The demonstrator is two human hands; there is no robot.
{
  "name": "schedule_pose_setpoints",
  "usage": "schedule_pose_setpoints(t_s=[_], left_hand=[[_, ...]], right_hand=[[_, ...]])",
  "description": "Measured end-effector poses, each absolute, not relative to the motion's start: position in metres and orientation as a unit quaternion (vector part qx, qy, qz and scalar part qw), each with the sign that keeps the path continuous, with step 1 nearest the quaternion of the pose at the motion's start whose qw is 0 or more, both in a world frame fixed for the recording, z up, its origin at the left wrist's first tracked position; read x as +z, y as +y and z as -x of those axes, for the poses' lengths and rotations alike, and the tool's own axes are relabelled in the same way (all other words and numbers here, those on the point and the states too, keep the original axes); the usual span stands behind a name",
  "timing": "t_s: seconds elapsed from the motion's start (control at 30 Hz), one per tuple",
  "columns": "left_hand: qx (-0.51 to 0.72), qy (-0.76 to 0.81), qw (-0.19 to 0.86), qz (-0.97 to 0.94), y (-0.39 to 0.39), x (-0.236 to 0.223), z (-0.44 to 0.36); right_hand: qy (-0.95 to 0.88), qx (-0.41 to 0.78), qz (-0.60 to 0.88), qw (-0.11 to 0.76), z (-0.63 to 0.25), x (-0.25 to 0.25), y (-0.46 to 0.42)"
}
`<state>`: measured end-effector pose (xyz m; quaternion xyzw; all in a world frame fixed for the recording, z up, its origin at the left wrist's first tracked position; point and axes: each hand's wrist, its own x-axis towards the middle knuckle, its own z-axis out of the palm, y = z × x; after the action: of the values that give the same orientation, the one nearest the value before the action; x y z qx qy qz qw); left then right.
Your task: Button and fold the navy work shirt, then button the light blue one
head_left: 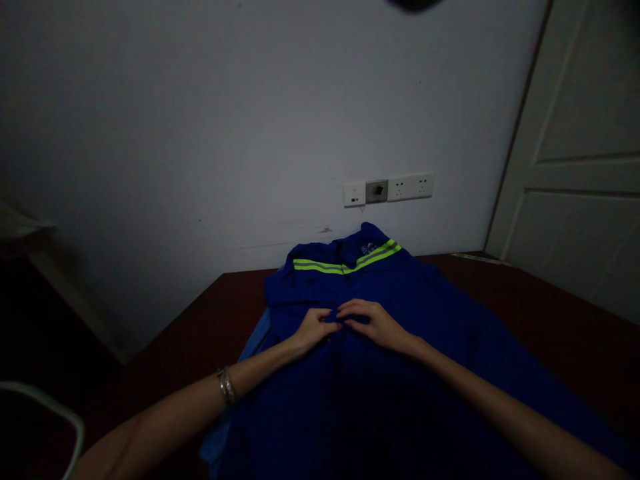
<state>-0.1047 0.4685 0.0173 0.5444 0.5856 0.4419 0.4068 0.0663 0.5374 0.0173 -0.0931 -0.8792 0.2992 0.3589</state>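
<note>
A dark blue work jacket [395, 300] with a yellow-green and grey reflective stripe across its chest lies spread out in front of me. My left hand [313, 328] pinches the fabric along the jacket's front opening between thumb and fingers. Just to its right, my right hand [380, 325] has curled fingers and thumb on the same front edge, its fingertips almost meeting those of the left. What exactly sits between the fingertips is too small and dark to make out. A lighter blue cloth [257, 333] shows from under the jacket's left side.
The dark red tabletop [220, 313] meets a white wall [250, 133] at the back. Several socket plates [400, 189] are set in the wall. A panelled door [580, 180] stands at right. A white cable-like loop [55, 403] curves in at lower left.
</note>
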Motion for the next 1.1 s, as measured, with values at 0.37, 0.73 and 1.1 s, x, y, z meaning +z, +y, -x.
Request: schedule_pose_setpoints(t_s=[0.37,0.73,1.1], left_hand=[[0.474,0.529,0.529,-0.465,0.459,0.017,0.115],[0.508,0.55,0.526,-0.404,0.456,0.018,0.124],[0.568,0.654,0.358,-0.349,0.513,0.04,0.142]], right_hand=[[-0.893,0.24,0.104,0.366,-0.058,0.004,0.546],[-0.864,0.331,0.112,0.361,-0.062,0.006,0.55],[-0.818,0.408,0.181,0.362,-0.057,0.002,0.548]])
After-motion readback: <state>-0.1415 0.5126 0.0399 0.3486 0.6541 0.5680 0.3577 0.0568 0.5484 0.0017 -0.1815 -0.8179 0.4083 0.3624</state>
